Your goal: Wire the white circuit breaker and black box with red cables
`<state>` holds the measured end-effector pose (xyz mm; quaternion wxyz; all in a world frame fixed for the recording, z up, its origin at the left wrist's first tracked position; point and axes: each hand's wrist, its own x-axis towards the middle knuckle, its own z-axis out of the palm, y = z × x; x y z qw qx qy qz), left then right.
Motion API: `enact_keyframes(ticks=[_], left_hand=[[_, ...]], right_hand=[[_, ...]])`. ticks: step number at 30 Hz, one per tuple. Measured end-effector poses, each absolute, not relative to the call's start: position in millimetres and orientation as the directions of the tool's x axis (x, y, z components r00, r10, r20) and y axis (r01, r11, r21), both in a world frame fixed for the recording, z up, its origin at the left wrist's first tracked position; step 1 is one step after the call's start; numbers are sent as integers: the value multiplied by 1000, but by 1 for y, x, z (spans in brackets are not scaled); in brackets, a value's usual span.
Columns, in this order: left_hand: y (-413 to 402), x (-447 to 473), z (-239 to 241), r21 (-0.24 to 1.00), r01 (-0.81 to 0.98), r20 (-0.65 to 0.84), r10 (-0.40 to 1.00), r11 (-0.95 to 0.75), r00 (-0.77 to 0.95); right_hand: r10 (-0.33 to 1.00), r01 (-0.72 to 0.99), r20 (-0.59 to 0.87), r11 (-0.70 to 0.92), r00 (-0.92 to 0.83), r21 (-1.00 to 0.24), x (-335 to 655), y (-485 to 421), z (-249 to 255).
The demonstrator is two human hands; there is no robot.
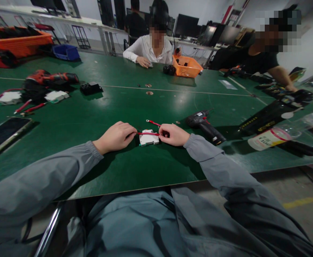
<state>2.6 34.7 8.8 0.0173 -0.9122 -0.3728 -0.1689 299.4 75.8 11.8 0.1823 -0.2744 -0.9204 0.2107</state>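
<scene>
Between my hands a short red wire (148, 133) is stretched level across a small white circuit breaker (149, 139), which lies on the green table. My left hand (117, 136) pinches the wire's left end. At the other end, my right hand (174, 135) has thumb and finger closed on it. A second red wire (153, 123) with a metal ring lug lies just behind, its right end hidden by my right hand. Right of that hand lies a black cordless drill (206, 125).
At left are a phone (8, 134), a red drill (49, 79), white breakers (56, 95) and a black block (91, 88). A bottle (271, 138) and a black cylinder (266, 114) lie right. Across sits a person in white (159, 48) near an orange basket (187, 67).
</scene>
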Motion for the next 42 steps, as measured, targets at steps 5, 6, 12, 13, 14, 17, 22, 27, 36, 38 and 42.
enact_keyframes(ticks=[5, 6, 12, 13, 14, 17, 22, 27, 36, 38, 42], left_hand=[[34, 2, 8, 91, 680, 328, 667, -727, 669], [34, 2, 8, 92, 679, 325, 666, -728, 671], [34, 2, 10, 104, 673, 324, 665, -732, 673], [33, 2, 11, 106, 674, 321, 667, -731, 673], [33, 2, 11, 107, 674, 316, 668, -731, 674], [34, 3, 12, 105, 676, 299, 671, -730, 678], [35, 2, 10, 96, 683, 294, 676, -724, 676], [35, 2, 8, 98, 689, 290, 683, -718, 671], [36, 2, 7, 119, 687, 281, 688, -716, 669], [36, 2, 7, 130, 687, 277, 692, -715, 667], [36, 1, 8, 119, 679, 273, 682, -724, 679]], right_hand=[[584, 426, 219, 756, -782, -497, 299, 76, 12], [584, 426, 217, 756, -782, -498, 299, 76, 12], [590, 433, 212, 751, -779, -499, 299, 76, 11], [589, 432, 212, 751, -780, -499, 299, 76, 11], [588, 431, 212, 752, -780, -499, 299, 76, 11], [587, 432, 214, 754, -781, -496, 299, 75, 11], [588, 434, 212, 754, -781, -493, 299, 75, 12], [588, 431, 207, 749, -782, -503, 299, 75, 12], [589, 426, 211, 748, -780, -509, 299, 75, 12], [588, 426, 214, 749, -780, -507, 299, 75, 11], [592, 433, 209, 748, -779, -503, 299, 75, 12]])
